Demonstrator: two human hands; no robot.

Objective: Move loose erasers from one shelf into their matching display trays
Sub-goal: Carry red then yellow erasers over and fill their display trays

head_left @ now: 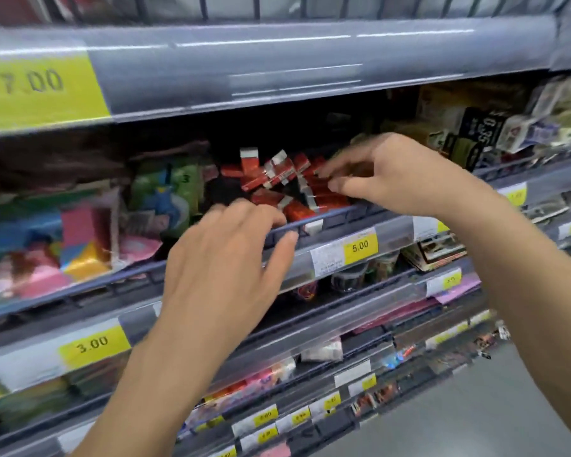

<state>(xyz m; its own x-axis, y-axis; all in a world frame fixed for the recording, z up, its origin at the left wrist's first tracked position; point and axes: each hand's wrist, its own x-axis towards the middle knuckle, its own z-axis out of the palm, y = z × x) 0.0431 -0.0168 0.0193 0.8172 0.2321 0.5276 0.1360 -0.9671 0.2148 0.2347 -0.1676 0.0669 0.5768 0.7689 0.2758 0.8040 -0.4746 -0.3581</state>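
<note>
While the red erasers (277, 183) lie jumbled behind the shelf rail (327, 219), I'd lift them singly, not by the handful. My right hand (386, 173) curls over the heap's right side, grip unclear; my left hand (225, 258) hovers loosely spread before the rail, holding nothing.

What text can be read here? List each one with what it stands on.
"7.00": yellow tag on the top shelf rail.
"5.00": yellow tag on the rail below the red erasers.
"3.00": yellow tag on the next rail down.
"0.35": dark box, upper right, digits sideways.
"3": green pack.
Lower small tags and the eraser wrappers: too blurred to read.
</note>
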